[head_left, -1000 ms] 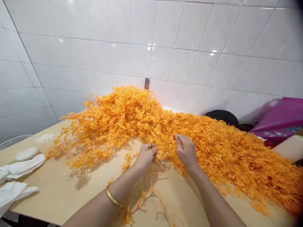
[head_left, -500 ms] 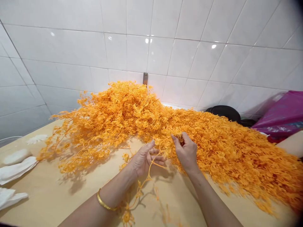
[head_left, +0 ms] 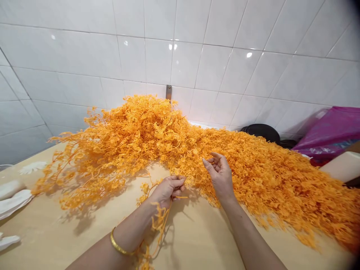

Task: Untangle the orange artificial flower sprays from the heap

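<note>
My left hand [head_left: 168,188], with a gold bangle on its wrist, is closed around an orange artificial flower stem [head_left: 162,222]. Small blooms trail from that stem down beside the forearm, and a short bare end pokes out past the fingers. My right hand [head_left: 220,175] hovers at the front of the orange flower pile [head_left: 152,131]. Its thumb and fingers are apart, and nothing shows between them. The pile spreads across the table, heaped high at left centre and lying as a thick mat to the right.
White gloves [head_left: 14,202] lie at the table's left edge by a white flower-shaped piece [head_left: 33,167]. Black round items [head_left: 261,134] and a purple bag [head_left: 323,131] stand behind the pile at right. A tiled wall [head_left: 157,60] with a metal bracket [head_left: 168,92] closes off the back.
My left hand has closed on the stem, its fingers having been looser before. The trailing blooms have swung left toward the forearm. My right hand's fingers have parted. The view has shifted slightly right.
</note>
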The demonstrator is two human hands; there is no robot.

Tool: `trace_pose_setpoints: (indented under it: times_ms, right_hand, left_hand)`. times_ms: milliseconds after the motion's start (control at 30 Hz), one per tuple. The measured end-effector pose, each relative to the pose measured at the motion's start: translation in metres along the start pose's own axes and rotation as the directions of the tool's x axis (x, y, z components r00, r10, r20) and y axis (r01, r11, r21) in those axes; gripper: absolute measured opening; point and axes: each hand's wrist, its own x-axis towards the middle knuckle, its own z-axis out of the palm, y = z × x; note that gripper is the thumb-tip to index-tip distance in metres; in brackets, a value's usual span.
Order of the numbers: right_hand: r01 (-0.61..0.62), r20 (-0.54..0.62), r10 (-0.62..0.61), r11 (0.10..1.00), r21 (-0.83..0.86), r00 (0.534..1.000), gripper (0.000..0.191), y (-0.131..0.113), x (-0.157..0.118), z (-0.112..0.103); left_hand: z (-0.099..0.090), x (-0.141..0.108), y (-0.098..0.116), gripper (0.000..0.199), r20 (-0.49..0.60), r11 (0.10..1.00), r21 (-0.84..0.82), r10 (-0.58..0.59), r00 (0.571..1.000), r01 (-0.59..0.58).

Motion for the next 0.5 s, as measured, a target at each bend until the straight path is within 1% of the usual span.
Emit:
trace_pose_setpoints:
  times_ms: [100, 167, 233, 300, 367, 433, 500]
  right_hand:
    - [-0.013, -0.056, 0.016, 0.998, 0.054, 0.998, 0.034, 0.001, 0.002, -0.002]
    - [-0.060, -0.050, 0.064, 0.995, 0.076, 0.997, 0.032, 0.002, 0.002, -0.002]
    - [-0.111, -0.015, 0.114, 0.988, 0.108, 0.993, 0.034, 0.003, 0.001, -0.001]
    - [-0.154, 0.044, 0.150, 0.978, 0.141, 0.988, 0.036, 0.004, -0.001, 0.002]
    - [-0.219, 0.148, 0.195, 0.960, 0.174, 0.970, 0.039, 0.003, -0.004, 0.007]
    - [-0.332, 0.275, 0.265, 0.914, 0.235, 0.924, 0.039, 0.001, -0.009, 0.012]
    - [-0.444, 0.350, 0.328, 0.832, 0.333, 0.877, 0.032, 0.000, -0.012, 0.016]
  left_hand:
    - [-0.003, 0.000, 0.000, 0.023, -0.043, 0.997, -0.027, 0.068, 0.997, -0.069]
    - [-0.005, 0.001, 0.000, 0.025, -0.069, 0.994, -0.050, 0.097, 0.993, -0.100]
    - [-0.007, 0.002, 0.000, 0.025, -0.082, 0.989, -0.067, 0.126, 0.989, -0.132]
    - [-0.007, 0.003, 0.000, 0.025, -0.083, 0.981, -0.065, 0.177, 0.981, -0.183]
    - [-0.007, 0.003, 0.000, 0.025, -0.076, 0.973, -0.039, 0.223, 0.972, -0.226]
    - [-0.006, 0.003, -0.001, 0.026, -0.088, 0.967, -0.009, 0.252, 0.964, -0.254]
    - [-0.004, 0.002, 0.000, 0.028, -0.136, 0.968, -0.007, 0.248, 0.959, -0.252]
